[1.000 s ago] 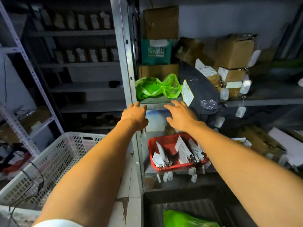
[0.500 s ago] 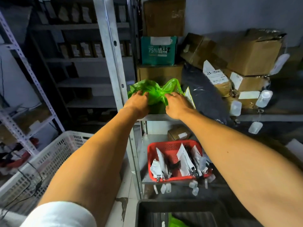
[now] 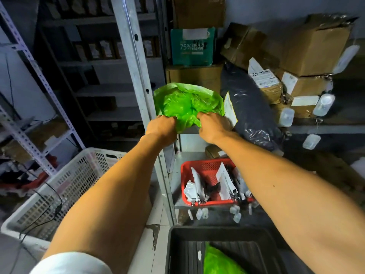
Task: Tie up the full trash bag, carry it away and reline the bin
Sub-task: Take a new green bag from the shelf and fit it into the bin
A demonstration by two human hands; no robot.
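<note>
Both hands' grip (image 3: 187,125) pinches the green bag's (image 3: 187,101) near edge.

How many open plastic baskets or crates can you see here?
2: a white crate on the floor at lower left, and a red basket on the low shelf at centre. Others may be hidden.

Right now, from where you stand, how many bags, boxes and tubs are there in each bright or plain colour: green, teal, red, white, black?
green bags: 2
teal box: 1
red basket: 1
white crate: 1
black bin: 1
Total: 6
</note>
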